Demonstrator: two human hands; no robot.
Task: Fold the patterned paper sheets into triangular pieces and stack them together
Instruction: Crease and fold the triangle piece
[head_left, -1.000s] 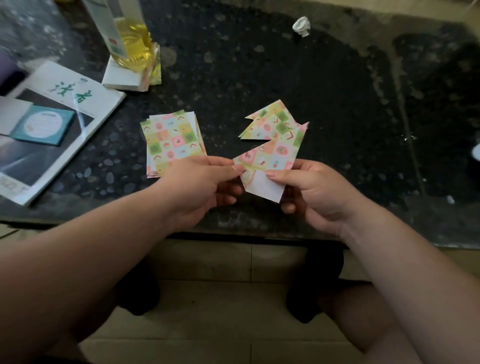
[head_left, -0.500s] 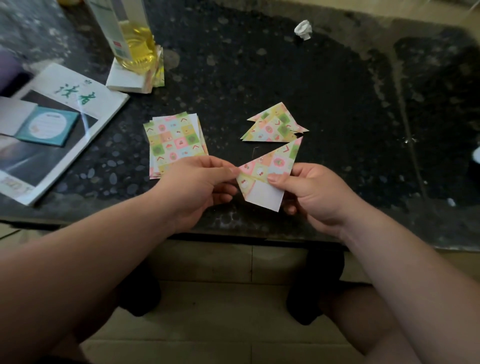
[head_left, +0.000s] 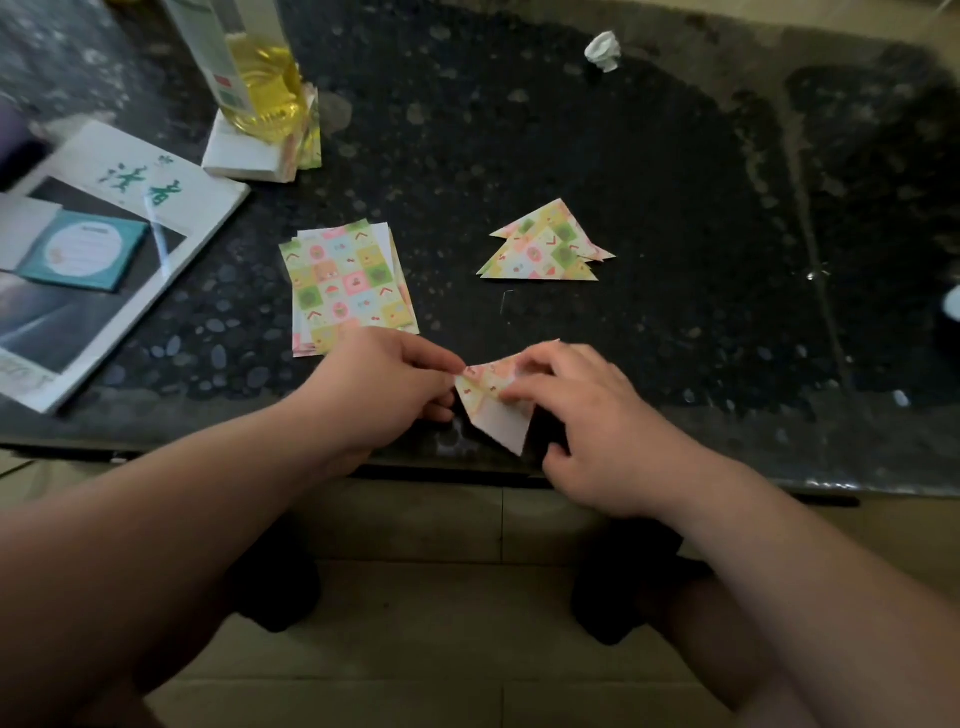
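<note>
Pastel checks of pink, green and yellow cover the sheet (head_left: 497, 420) you are folding. Its upper part is a patterned flap, and the plain white underside shows below as a point aimed toward you. Your left hand (head_left: 379, 389) pinches the sheet's left corner between thumb and fingertip. Your right hand (head_left: 587, 415) grips the right half, fingers curled over it, low above the front edge of the dark speckled table (head_left: 519, 130). The flat stack (head_left: 348, 283) lies just beyond your left hand. The finished triangles (head_left: 545, 249) lie overlapped farther back, well apart from the stack.
</note>
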